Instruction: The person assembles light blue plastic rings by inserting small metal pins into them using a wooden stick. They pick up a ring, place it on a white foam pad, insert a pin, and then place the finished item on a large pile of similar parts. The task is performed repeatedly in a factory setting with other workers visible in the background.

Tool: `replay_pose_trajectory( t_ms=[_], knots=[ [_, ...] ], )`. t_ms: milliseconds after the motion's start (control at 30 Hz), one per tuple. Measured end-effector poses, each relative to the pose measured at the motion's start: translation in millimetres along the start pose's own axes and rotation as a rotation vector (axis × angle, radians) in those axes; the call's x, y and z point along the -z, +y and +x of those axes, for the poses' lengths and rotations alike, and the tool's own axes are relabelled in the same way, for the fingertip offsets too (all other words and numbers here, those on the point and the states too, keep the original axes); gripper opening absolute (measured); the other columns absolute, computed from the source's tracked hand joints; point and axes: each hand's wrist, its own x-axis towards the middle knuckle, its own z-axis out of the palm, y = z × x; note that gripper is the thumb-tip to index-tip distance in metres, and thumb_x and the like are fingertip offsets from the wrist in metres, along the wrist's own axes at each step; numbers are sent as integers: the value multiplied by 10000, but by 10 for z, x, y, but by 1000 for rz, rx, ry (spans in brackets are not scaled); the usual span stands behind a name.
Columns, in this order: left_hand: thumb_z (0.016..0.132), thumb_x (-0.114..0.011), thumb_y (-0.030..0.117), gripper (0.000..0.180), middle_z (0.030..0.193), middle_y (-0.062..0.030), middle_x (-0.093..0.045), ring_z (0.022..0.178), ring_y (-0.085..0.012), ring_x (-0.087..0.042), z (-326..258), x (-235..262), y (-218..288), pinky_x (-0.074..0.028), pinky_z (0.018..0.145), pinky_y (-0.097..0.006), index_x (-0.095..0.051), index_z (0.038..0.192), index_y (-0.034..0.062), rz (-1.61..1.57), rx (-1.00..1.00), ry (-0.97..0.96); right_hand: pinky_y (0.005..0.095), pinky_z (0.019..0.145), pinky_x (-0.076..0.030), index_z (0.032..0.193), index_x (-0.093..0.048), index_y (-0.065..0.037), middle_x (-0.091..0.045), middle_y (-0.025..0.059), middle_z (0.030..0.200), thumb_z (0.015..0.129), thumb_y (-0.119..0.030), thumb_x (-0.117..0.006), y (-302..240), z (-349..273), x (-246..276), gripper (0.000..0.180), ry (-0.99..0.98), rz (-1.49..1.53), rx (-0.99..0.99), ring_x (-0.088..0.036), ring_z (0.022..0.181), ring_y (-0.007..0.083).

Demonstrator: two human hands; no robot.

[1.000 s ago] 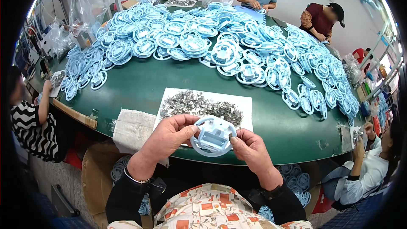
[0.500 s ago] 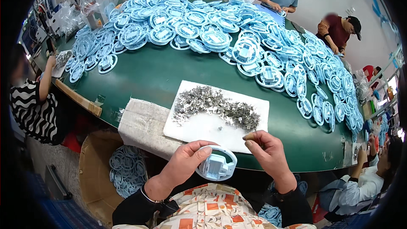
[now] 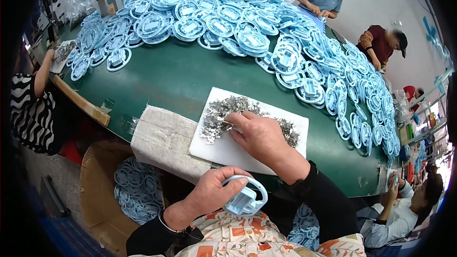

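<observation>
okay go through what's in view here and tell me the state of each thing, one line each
Left hand: closed on the blue ring part.
Blue ring part: held above the lap.
Right hand: fingertips pinching in the metal clips.
Metal clips: loose heap on the white sheet.
White sheet: flat on the green table.

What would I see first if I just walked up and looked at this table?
First, the huge heap of light blue plastic rings across the far side of the green table. Nearer, the right hand picks at small silvery metal bits on a white sheet, and the left hand holds one blue ring.
</observation>
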Motion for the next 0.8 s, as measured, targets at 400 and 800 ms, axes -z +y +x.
replay_pose_trajectory(
  t_ms=[400, 800],
  knots=[
    [1010, -613, 184, 251, 998, -52, -735, 886, -76, -665, 28, 82, 20, -548, 790, -242, -692, 1133, -20, 21, 4, -29, 460, 681, -553, 1038, -687, -115, -678, 98, 878, 895, -175, -688, 147, -208, 209, 155, -72, 142, -124, -691, 802, 349],
    [1034, -585, 199, 267, 997, -44, -718, 886, -68, -647, 49, 62, 38, -533, 782, -237, -679, 1147, -23, 38, -3, 3, 410, 580, -545, 997, -684, -119, -680, 80, 868, 893, -180, -706, 30, -63, -8, 122, -16, 50, 101, -694, 697, 299]
  ],
)
